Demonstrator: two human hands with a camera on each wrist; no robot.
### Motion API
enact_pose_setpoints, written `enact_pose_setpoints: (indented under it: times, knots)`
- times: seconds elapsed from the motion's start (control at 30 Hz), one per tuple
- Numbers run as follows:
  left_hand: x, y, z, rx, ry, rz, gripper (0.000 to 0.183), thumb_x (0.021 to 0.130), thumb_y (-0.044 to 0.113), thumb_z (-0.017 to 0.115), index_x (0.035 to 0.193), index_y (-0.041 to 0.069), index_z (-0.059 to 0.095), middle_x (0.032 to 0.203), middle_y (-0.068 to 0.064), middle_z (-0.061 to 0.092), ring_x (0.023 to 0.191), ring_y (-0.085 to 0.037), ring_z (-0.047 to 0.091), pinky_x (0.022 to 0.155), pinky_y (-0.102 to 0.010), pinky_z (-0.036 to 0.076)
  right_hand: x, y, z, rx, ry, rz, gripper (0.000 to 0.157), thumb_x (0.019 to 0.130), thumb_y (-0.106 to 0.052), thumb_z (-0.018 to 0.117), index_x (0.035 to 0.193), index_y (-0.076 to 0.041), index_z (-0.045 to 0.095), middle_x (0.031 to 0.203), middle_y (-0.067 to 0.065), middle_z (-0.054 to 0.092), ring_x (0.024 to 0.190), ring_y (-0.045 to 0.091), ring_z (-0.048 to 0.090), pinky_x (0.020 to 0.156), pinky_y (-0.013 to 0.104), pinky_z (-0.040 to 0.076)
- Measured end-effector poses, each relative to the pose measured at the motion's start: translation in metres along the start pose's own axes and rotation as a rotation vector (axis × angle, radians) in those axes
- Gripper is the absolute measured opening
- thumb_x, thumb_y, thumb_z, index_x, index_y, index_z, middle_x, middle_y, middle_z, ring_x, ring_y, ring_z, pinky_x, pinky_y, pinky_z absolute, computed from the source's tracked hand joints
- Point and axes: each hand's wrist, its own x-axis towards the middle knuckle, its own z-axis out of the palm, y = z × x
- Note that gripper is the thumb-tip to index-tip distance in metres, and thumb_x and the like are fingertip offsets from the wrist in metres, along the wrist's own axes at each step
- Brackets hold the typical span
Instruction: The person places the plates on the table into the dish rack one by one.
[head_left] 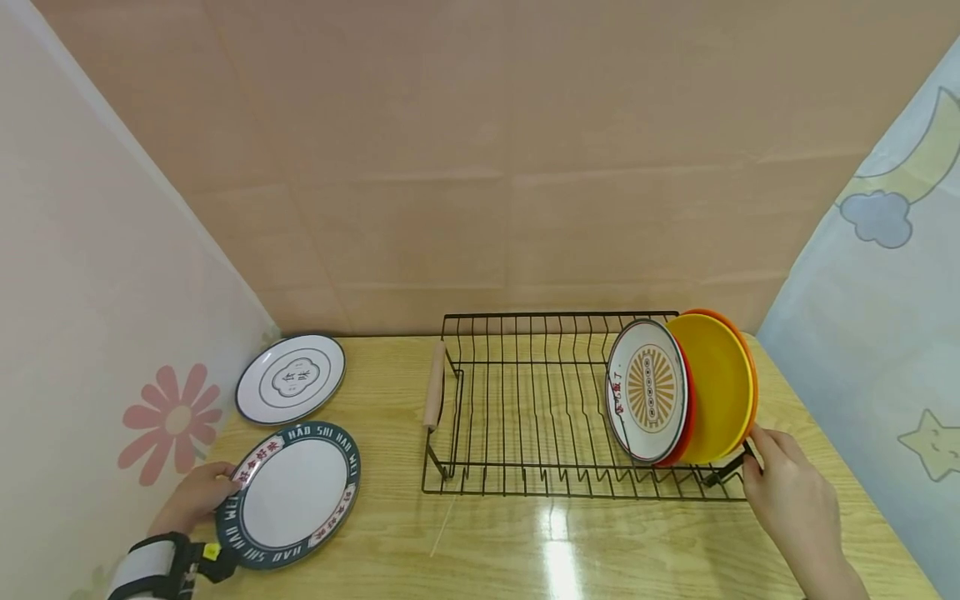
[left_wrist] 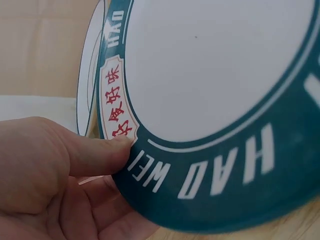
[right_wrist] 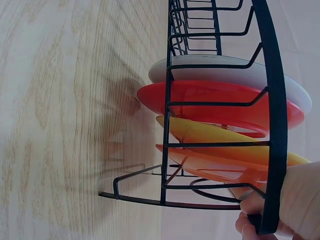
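My left hand [head_left: 197, 497] pinches the left rim of a white plate with a dark green lettered border [head_left: 296, 492]. In the left wrist view the thumb [left_wrist: 102, 155] lies on top of the rim and the fingers are beneath. At the right end of the black wire dish rack [head_left: 434, 387], my right hand [head_left: 795, 492] grips the end of the frame, fingers curled round it in the right wrist view. Standing in the rack's right part are a white plate with an orange sunburst [head_left: 651, 392], a red plate [right_wrist: 200, 92], a yellow plate [head_left: 716, 383] and an orange plate [head_left: 754, 392].
Behind the green-bordered plate lies another white plate with a dark rim [head_left: 255, 392], close to the left wall [head_left: 150, 292]. A tan cloth backdrop [head_left: 480, 167] rises behind the wooden table [head_left: 390, 550]. A patterned wall sheet [head_left: 885, 333] stands on the right.
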Motion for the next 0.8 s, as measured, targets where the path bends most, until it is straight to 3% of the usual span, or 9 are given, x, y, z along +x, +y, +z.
enact_pose_setpoints:
  times: [0.23,0.53,0.8]
  knots:
    - [-0.007,0.008,0.003,-0.024,-0.007,0.021,0.035,0.091,0.011,0.045,0.114,-0.014,0.042,0.087,-0.016,0.054,0.074,-0.02,0.053,0.061,-0.031,0.049,0.0,-0.001,-0.001,0.004,0.012,-0.011,0.033,0.07,0.008,0.058,0.103,0.008,0.062,0.094,0.026,0.059,0.038,0.009,0.029,0.032,0.022,0.02]
    - [-0.015,0.022,0.002,-0.039,0.031,0.055,0.034,0.091,0.013,0.043,0.113,-0.012,0.042,0.088,-0.018,0.055,0.074,-0.02,0.055,0.061,-0.032,0.051,0.001,0.0,-0.001,0.002,0.022,-0.013,0.035,0.069,0.01,0.061,0.103,0.008,0.063,0.094,0.026,0.059,0.038,0.004,0.023,0.033,0.022,0.019]
    - [-0.015,0.032,0.005,-0.045,0.11,-0.003,0.043,0.091,0.018,0.047,0.122,-0.01,0.04,0.097,-0.023,0.054,0.079,-0.026,0.055,0.065,-0.035,0.053,0.001,0.0,-0.002,0.008,0.014,-0.012,0.035,0.069,0.01,0.061,0.104,0.009,0.062,0.094,0.027,0.059,0.038,0.001,0.02,0.032,0.021,0.018]
